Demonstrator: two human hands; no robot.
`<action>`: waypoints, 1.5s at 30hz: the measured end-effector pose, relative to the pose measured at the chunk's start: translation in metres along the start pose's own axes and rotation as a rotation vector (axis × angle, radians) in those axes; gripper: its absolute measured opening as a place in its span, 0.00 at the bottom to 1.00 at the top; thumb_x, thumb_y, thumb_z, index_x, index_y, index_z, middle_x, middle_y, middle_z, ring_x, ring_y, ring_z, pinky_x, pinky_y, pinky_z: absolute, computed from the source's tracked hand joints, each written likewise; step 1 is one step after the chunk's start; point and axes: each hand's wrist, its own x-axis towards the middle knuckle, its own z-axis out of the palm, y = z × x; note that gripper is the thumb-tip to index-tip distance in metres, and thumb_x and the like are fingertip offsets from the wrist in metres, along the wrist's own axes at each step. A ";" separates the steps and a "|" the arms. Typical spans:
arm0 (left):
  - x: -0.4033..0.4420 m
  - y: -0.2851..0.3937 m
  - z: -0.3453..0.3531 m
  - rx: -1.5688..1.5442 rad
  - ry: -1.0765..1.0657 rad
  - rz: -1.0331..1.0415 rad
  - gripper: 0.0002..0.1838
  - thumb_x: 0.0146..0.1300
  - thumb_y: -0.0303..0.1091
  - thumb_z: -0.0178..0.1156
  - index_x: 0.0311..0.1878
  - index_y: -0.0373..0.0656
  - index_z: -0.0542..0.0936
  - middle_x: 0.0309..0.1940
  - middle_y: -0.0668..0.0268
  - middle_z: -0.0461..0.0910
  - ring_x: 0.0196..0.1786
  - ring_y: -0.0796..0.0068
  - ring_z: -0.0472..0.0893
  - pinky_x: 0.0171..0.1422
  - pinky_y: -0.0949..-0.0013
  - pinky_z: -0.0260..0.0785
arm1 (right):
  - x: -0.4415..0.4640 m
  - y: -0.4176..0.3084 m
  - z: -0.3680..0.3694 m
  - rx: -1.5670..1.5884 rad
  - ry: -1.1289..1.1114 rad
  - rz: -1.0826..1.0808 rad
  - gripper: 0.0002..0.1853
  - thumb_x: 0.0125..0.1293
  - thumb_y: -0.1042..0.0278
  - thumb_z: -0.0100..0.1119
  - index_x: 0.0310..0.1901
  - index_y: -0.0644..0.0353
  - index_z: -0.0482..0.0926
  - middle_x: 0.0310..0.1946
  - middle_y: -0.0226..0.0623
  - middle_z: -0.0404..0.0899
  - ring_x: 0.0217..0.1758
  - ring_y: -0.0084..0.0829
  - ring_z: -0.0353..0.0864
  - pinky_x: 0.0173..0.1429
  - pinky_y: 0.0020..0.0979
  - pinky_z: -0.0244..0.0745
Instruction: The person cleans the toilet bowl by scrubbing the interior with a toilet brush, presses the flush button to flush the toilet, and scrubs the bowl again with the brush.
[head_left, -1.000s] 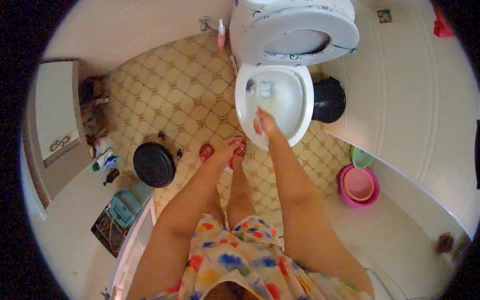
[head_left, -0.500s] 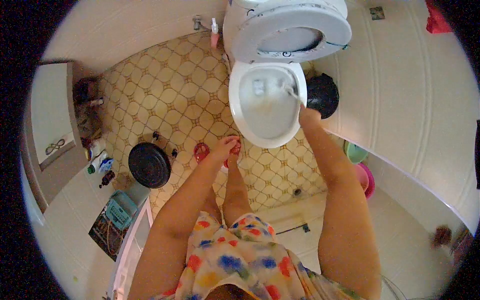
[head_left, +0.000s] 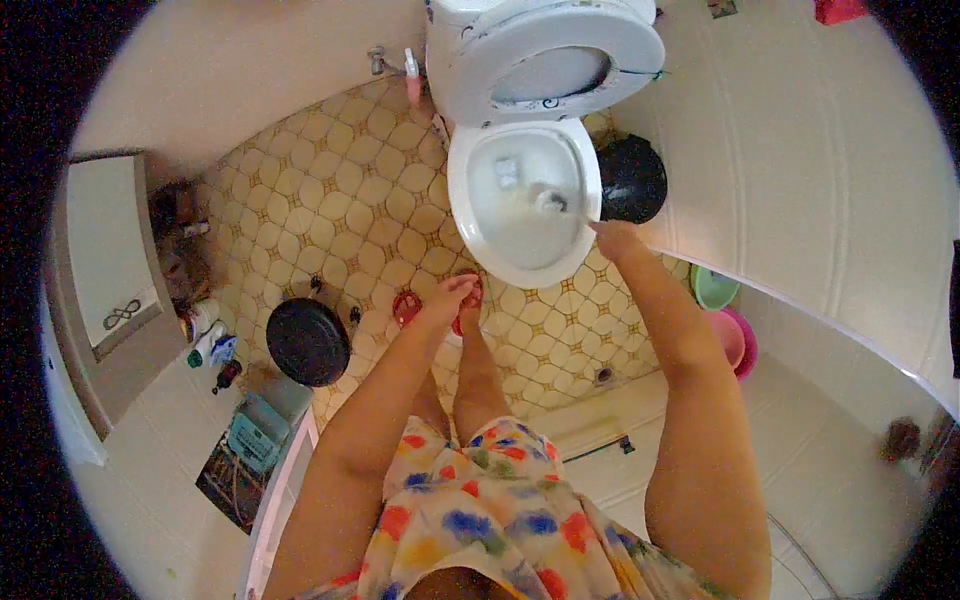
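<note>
My right hand (head_left: 617,240) is closed around the handle of a toilet brush (head_left: 551,201) at the right rim of the white toilet bowl (head_left: 462,225). The pale brush head is inside the bowl, near its middle, and looks blurred. The toilet seat and lid (head_left: 640,72) are raised against the tank. My left hand (head_left: 455,292) hangs over my feet in red slippers (head_left: 405,308), holding nothing, its fingers loosely stretched out.
A black bin (head_left: 636,182) stands right of the toilet. A pink bottle (head_left: 413,80) is at its left. A round black stool (head_left: 308,342) sits on the tiled floor; green (head_left: 714,290) and pink basins (head_left: 738,345) are at right. Bottles (head_left: 205,340) line the left.
My right hand has moved slightly down with the toilet brush, and the brush head has swept left and down inside the bowl. My left hand stays nearly still. The view has shifted a little.
</note>
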 end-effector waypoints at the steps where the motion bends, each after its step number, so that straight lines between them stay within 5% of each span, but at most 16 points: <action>1: -0.001 0.001 0.000 0.009 -0.002 -0.001 0.11 0.59 0.30 0.48 0.45 0.38 0.72 0.29 0.66 0.74 0.30 0.80 0.71 0.36 0.80 0.65 | -0.004 0.002 0.004 -0.009 0.026 -0.014 0.17 0.58 0.68 0.38 0.48 0.52 0.70 0.38 0.39 0.75 0.45 0.35 0.73 0.44 0.38 0.70; 6: -0.032 0.039 0.029 0.116 0.026 -0.041 0.13 0.59 0.32 0.48 0.47 0.41 0.70 0.30 0.68 0.74 0.30 0.82 0.70 0.34 0.81 0.63 | -0.034 0.005 -0.039 -0.109 -0.014 0.110 0.14 0.55 0.70 0.42 0.40 0.58 0.76 0.41 0.39 0.75 0.46 0.36 0.73 0.44 0.35 0.70; 9: -0.029 0.038 0.036 0.154 0.031 0.006 0.12 0.59 0.33 0.48 0.46 0.42 0.70 0.31 0.70 0.74 0.30 0.83 0.70 0.31 0.81 0.61 | -0.033 -0.002 -0.077 -0.254 -0.133 -0.083 0.11 0.54 0.70 0.45 0.35 0.60 0.78 0.40 0.40 0.75 0.44 0.36 0.74 0.44 0.34 0.70; 14: 0.014 0.009 0.039 0.073 0.094 0.036 0.13 0.59 0.34 0.48 0.46 0.43 0.70 0.30 0.72 0.73 0.29 0.85 0.69 0.27 0.81 0.58 | 0.002 -0.009 -0.079 -0.459 -0.027 -0.443 0.10 0.50 0.70 0.49 0.32 0.58 0.79 0.33 0.38 0.78 0.38 0.35 0.77 0.39 0.34 0.71; 20: 0.019 -0.003 0.089 -0.057 0.290 0.003 0.14 0.58 0.35 0.49 0.48 0.43 0.69 0.30 0.72 0.73 0.28 0.85 0.69 0.27 0.82 0.58 | 0.039 0.042 -0.066 -0.394 0.017 -0.728 0.08 0.49 0.68 0.50 0.27 0.58 0.78 0.28 0.37 0.78 0.33 0.35 0.77 0.36 0.36 0.72; 23: 0.025 -0.021 0.110 -0.186 0.401 -0.030 0.14 0.59 0.34 0.48 0.48 0.42 0.70 0.31 0.71 0.74 0.28 0.85 0.69 0.27 0.82 0.60 | 0.076 0.056 0.002 -0.140 0.097 -0.818 0.07 0.49 0.67 0.50 0.27 0.55 0.78 0.27 0.37 0.77 0.33 0.37 0.77 0.36 0.37 0.72; 26: 0.027 -0.043 0.109 -0.246 0.364 -0.008 0.14 0.58 0.34 0.48 0.47 0.42 0.70 0.32 0.69 0.73 0.30 0.82 0.70 0.31 0.81 0.62 | 0.029 0.055 -0.051 0.031 0.055 -0.774 0.07 0.50 0.67 0.49 0.27 0.53 0.78 0.27 0.37 0.77 0.33 0.39 0.77 0.35 0.37 0.72; 29: 0.020 -0.037 0.122 -0.147 0.338 -0.009 0.16 0.57 0.34 0.50 0.49 0.43 0.70 0.34 0.68 0.73 0.32 0.80 0.71 0.36 0.79 0.65 | 0.073 0.064 0.019 -0.020 0.094 -0.826 0.07 0.50 0.67 0.49 0.28 0.53 0.78 0.28 0.38 0.77 0.32 0.39 0.77 0.35 0.37 0.72; 35: 0.015 -0.030 0.128 -0.193 0.385 0.078 0.16 0.57 0.34 0.50 0.49 0.43 0.70 0.33 0.70 0.74 0.30 0.82 0.70 0.33 0.82 0.63 | 0.077 0.084 -0.042 -0.266 0.023 -0.817 0.09 0.51 0.67 0.46 0.27 0.52 0.78 0.28 0.38 0.77 0.31 0.40 0.77 0.35 0.37 0.72; 38: 0.017 -0.034 0.126 -0.221 0.377 0.127 0.15 0.57 0.35 0.50 0.48 0.44 0.70 0.32 0.71 0.74 0.29 0.83 0.70 0.31 0.83 0.62 | 0.086 0.059 -0.001 -0.294 0.034 -0.878 0.10 0.53 0.67 0.45 0.29 0.52 0.78 0.29 0.37 0.77 0.32 0.41 0.77 0.35 0.37 0.72; 45: 0.030 -0.047 0.151 -0.274 0.466 0.083 0.13 0.61 0.34 0.44 0.49 0.45 0.69 0.32 0.72 0.74 0.30 0.85 0.70 0.32 0.82 0.62 | 0.077 0.070 0.009 -0.051 -0.014 -0.903 0.10 0.53 0.66 0.44 0.32 0.52 0.77 0.33 0.38 0.76 0.39 0.40 0.74 0.39 0.38 0.70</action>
